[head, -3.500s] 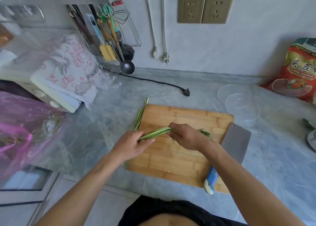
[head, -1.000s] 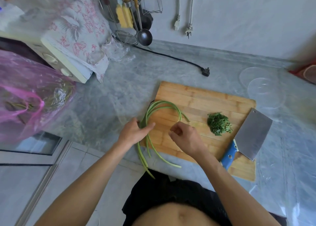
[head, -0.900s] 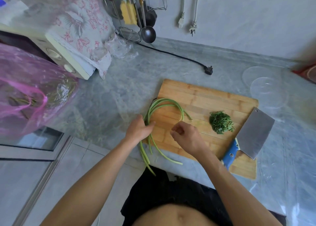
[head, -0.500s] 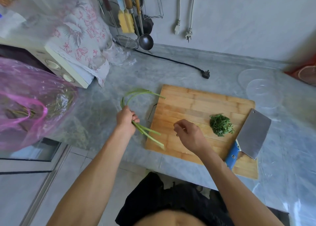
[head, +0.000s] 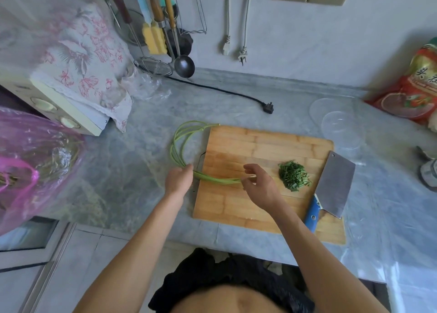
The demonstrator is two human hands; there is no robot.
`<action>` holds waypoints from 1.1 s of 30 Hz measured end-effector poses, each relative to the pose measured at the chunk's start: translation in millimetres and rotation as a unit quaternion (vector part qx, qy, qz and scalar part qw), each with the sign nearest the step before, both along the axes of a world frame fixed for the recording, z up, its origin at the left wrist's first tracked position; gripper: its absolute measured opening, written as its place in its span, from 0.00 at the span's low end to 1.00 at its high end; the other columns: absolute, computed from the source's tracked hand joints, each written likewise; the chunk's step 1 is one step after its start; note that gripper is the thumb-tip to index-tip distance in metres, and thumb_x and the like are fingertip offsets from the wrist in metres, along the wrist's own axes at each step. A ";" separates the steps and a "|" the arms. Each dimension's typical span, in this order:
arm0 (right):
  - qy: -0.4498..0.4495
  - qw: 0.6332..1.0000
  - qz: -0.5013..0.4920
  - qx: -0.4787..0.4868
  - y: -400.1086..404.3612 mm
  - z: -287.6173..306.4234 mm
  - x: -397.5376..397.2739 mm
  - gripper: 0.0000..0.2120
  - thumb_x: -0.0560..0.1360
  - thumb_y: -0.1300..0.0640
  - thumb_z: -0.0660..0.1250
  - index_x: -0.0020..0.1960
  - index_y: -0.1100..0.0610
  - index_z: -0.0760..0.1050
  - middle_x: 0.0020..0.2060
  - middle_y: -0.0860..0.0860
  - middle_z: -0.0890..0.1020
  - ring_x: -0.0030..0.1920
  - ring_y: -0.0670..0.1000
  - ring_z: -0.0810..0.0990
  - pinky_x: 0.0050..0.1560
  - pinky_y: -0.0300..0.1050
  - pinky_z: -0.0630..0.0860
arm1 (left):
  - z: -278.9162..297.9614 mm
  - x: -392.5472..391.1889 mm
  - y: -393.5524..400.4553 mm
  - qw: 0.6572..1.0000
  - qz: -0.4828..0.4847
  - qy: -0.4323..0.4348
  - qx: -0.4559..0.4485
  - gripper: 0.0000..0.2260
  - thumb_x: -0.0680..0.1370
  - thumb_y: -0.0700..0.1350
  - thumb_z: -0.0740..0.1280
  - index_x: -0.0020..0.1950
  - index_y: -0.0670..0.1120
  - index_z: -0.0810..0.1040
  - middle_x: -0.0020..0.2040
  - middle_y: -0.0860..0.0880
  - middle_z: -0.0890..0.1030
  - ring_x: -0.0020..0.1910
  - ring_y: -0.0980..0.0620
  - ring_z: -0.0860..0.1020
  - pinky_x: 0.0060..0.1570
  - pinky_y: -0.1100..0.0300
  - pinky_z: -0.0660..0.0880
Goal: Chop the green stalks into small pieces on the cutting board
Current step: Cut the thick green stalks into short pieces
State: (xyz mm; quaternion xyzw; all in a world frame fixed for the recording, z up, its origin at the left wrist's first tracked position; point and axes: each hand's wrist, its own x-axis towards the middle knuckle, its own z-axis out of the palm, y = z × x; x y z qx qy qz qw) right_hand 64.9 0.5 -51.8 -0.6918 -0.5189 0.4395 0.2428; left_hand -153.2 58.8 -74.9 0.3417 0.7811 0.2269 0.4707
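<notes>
A grey marble-patterned bench (head: 132, 161) is running along a pale grey wall (head: 307, 40), and a rectangular bamboo cutting board (head: 260, 147) is lying on it. The left hand (head: 178, 179) is gripping a bundle of long green stalks (head: 176, 144) at the board's left edge, its fingers curled round them; the stalks are looping back over the bench beyond the board while their cut ends are lying across the wood. The right hand (head: 259, 185) is hovering at those ends with its fingers loosely spread; whether it is touching them I cannot tell. A small heap of chopped green pieces (head: 294, 175) is sitting to the right, near a steel cleaver with a blue handle (head: 335, 185) resting on the board's right edge. Clear plastic lids (head: 338, 123) are lying behind the board, a black power cord (head: 220, 91) is trailing along the bench, and a pink plastic bag (head: 30, 161) is bulging at far left. Ladles and utensils (head: 165, 28) are hanging against the wall.
</notes>
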 end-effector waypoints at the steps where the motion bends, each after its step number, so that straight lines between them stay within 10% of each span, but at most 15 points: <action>1: -0.006 1.000 -0.001 0.010 -0.9 -1.7 0.1 0.19 0.79 0.59 0.62 0.69 0.57 0.69 0.61 0.52 0.76 0.56 0.51 0.78 0.52 0.42 0.74 | 1.4 -5.1 -3.0 0.996 -0.059 0.067 0.022 0.15 0.80 0.52 0.65 0.40 0.42 0.76 0.39 0.45 0.79 0.45 0.43 0.79 0.46 0.54 0.75; 9: -0.074 0.993 -0.009 0.087 -13.7 -18.0 3.2 0.16 0.72 0.69 0.65 0.60 0.63 0.76 0.51 0.56 0.80 0.47 0.50 0.78 0.49 0.39 0.76 | 6.8 -0.7 -25.5 0.870 -0.204 0.314 0.321 0.14 0.73 0.48 0.74 0.51 0.41 0.75 0.47 0.42 0.76 0.48 0.39 0.76 0.42 0.49 0.73; 17: -0.007 0.991 -0.046 0.122 -22.7 -15.0 -4.0 0.16 0.71 0.70 0.68 0.58 0.61 0.77 0.49 0.53 0.81 0.47 0.48 0.81 0.46 0.35 0.79 | -19.2 27.3 -40.1 0.696 -0.533 0.247 0.414 0.12 0.70 0.48 0.77 0.49 0.44 0.83 0.44 0.48 0.79 0.43 0.46 0.78 0.46 0.52 0.75; 27: -0.281 0.953 0.111 0.036 -4.0 -16.5 17.4 0.13 0.76 0.57 0.68 0.60 0.57 0.77 0.60 0.54 0.72 0.60 0.57 0.71 0.53 0.48 0.74 | 0.4 22.4 -29.9 0.780 -0.422 0.119 0.447 0.16 0.82 0.51 0.62 0.61 0.44 0.82 0.44 0.51 0.82 0.38 0.50 0.80 0.36 0.57 0.76; 33: -0.050 0.997 0.045 0.033 -9.2 10.6 13.8 0.04 0.72 0.58 0.73 0.43 0.58 0.80 0.36 0.50 0.82 0.35 0.46 0.77 0.36 0.30 0.71 | 2.8 27.6 -19.4 0.714 -0.511 0.169 0.448 0.14 0.81 0.49 0.62 0.62 0.44 0.80 0.56 0.50 0.80 0.52 0.48 0.78 0.54 0.55 0.74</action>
